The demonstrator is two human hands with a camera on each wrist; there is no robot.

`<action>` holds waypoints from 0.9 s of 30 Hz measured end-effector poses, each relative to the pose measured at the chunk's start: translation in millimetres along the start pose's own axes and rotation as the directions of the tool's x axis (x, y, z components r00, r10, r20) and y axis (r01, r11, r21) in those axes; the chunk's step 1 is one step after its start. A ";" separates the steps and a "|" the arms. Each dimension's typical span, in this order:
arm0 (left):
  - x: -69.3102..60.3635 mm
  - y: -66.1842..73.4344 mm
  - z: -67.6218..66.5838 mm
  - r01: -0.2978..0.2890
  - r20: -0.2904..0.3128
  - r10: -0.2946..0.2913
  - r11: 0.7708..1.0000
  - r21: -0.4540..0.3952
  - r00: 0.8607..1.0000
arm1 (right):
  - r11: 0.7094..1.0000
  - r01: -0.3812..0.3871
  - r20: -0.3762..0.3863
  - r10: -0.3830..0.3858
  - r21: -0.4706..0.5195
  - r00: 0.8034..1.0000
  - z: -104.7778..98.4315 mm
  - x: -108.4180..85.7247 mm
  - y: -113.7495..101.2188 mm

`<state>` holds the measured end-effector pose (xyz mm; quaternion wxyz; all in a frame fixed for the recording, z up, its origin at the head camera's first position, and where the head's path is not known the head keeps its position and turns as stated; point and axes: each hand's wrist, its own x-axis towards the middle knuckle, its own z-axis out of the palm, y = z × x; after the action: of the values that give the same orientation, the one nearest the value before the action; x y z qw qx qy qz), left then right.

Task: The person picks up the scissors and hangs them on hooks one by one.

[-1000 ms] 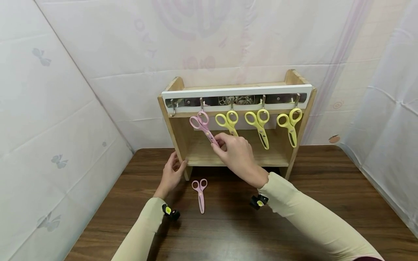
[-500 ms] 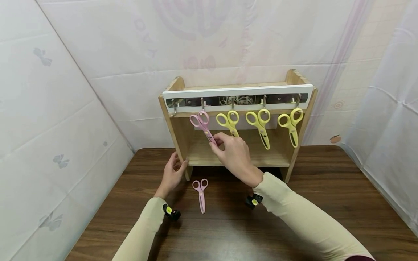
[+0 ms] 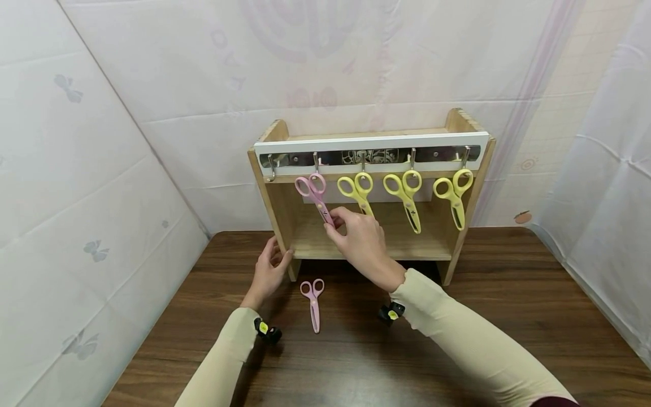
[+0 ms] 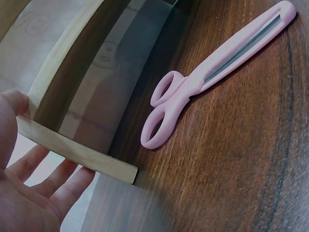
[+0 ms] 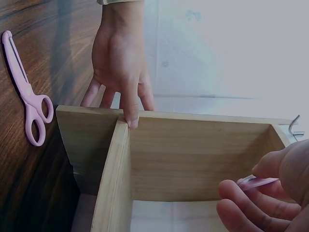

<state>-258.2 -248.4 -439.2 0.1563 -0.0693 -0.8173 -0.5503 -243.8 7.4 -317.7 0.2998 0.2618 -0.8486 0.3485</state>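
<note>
The left hand [image 3: 268,272] grips the side panel [image 3: 278,206] of the wooden rack [image 3: 311,243], seemingly bracing it. Rightward, loose pink scissors [image 3: 312,303] lie on the desk [image 3: 351,362]. The right hand [image 3: 362,237] pinches the held pink scissors [image 3: 320,204] at the second hook [image 3: 316,160], apparently hanging them; release probably calls for a seated ring, which I cannot confirm. Three yellow scissors [image 3: 407,199] hang beyond, the nearest partly behind that hand.

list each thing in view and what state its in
Upper pink scissors: slanted, pinched; whether hooked is unclear
Lower pink scissors: closed, flat on the table
Left yellow scissors: hanging, tip hidden
Middle yellow scissors: closed, hanging
Right yellow scissors: closed, hanging
Shelf: upright
Right hand: fingers pinching the upper pink scissors
Left hand: fingers holding the shelf's side
</note>
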 end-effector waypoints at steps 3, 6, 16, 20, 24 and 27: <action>-0.2 0.2 0.4 0.001 -0.001 -0.001 1.000 -0.001 1.000 | 1.000 0.004 -0.002 -0.004 -0.006 1.000 1.7 -0.4 0.4; -1.2 4.1 1.0 0.001 -0.003 -0.001 1.000 -0.010 1.000 | 1.000 0.003 -0.002 -0.003 -0.017 1.000 2.8 -0.9 0.7; -11.9 42.7 -2.6 0.013 0.016 -0.013 1.000 0.010 1.000 | 0.999 0.003 0.008 -0.003 -0.032 1.000 3.9 -1.8 1.8; -7.9 28.7 -0.7 0.007 0.004 -0.007 1.000 -0.002 1.000 | 0.999 0.013 0.002 -0.013 -0.043 1.000 4.7 -1.7 2.2; -1.4 7.1 1.2 0.008 -0.006 -0.008 1.000 -0.007 1.000 | 0.998 0.014 -0.006 -0.014 -0.055 1.000 4.3 -2.5 1.5; 0.1 1.7 1.0 0.011 -0.002 -0.011 1.000 -0.006 1.000 | 0.998 0.019 -0.010 -0.019 -0.058 1.000 3.4 -4.0 0.7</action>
<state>-258.0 -246.8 -438.1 0.1541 -0.0647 -0.8159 -0.5535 -242.6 6.2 -322.8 0.3153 0.2591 -0.8542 0.3222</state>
